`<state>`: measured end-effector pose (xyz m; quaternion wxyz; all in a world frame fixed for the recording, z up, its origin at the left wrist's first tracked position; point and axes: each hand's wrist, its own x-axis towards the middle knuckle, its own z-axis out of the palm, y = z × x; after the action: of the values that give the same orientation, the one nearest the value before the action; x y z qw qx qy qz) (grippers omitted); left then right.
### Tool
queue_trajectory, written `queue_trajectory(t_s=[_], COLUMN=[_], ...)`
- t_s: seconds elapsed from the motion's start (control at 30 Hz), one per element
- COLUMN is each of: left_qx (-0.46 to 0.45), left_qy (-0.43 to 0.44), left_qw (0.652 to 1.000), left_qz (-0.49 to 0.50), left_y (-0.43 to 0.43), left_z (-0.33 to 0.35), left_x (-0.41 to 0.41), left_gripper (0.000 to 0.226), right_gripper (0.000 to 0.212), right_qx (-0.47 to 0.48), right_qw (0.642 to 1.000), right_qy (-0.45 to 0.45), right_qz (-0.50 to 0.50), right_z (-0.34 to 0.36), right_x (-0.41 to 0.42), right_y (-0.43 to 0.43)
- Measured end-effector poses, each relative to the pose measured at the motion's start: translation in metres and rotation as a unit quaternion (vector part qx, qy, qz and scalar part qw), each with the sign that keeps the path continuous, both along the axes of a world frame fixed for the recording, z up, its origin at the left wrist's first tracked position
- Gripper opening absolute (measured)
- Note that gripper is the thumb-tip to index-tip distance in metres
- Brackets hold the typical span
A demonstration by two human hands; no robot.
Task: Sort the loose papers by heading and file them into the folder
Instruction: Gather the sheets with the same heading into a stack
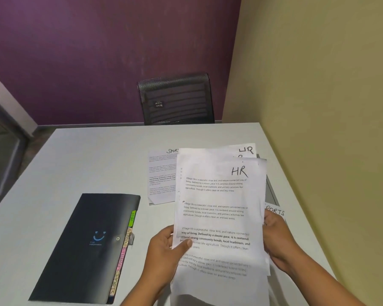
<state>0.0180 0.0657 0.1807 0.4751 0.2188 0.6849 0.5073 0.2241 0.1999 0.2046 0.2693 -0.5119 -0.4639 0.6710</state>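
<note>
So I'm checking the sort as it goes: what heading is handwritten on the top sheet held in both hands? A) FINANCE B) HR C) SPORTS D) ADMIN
B: the top sheet, held by the left hand and right hand, has "HR" handwritten at its upper right corner.

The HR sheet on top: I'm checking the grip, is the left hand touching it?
Touching. The head view shows the left hand's thumb pressed on the HR sheet's left edge.

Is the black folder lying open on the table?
No, the black folder lies closed on the table, its coloured tabs showing along the right edge.
</note>
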Motion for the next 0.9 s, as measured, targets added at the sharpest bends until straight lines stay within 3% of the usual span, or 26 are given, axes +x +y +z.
queue_trajectory(t_s=[0.03, 0.13, 0.27, 0.4, 0.53, 0.73, 0.9], left_qx=[0.002, 0.003, 0.015, 0.024, 0.035, 0.052, 0.061], left_qy=[-0.002, -0.017, -0.041, -0.028, -0.018, 0.035, 0.052], left_qw=[1.0, 1.0, 0.999, 0.999, 0.998, 0.997, 0.997], left_qz=[0.003, 0.008, 0.023, 0.023, 0.048, 0.042, 0.018], left_y=[0.0, 0.0, -0.001, 0.0, 0.004, 0.008, 0.02], left_z=[0.0, -0.005, -0.011, -0.011, -0.01, -0.018, -0.021], left_x=[0.0, 0.0, 0.001, 0.001, 0.003, 0.002, -0.01], left_gripper=[0.028, 0.031, 0.033, 0.026, 0.021, 0.013, 0.024], right_gripper=[0.01, 0.038, 0.014, 0.013, 0.034, 0.021, 0.024], right_qx=[-0.003, 0.005, 0.025, 0.028, -0.059, 0.045, 0.11], right_qw=[1.0, 1.0, 1.0, 0.999, 0.993, 0.998, 0.993], right_qy=[0.0, -0.013, -0.01, 0.024, 0.098, -0.029, -0.048], right_qz=[0.0, -0.004, 0.001, -0.009, -0.04, 0.026, 0.017], right_z=[-0.002, -0.006, -0.011, -0.01, -0.011, -0.023, -0.029], right_x=[-0.001, -0.003, -0.001, -0.001, -0.002, -0.001, -0.004], right_y=[0.002, 0.006, 0.011, 0.009, 0.005, -0.003, 0.004])
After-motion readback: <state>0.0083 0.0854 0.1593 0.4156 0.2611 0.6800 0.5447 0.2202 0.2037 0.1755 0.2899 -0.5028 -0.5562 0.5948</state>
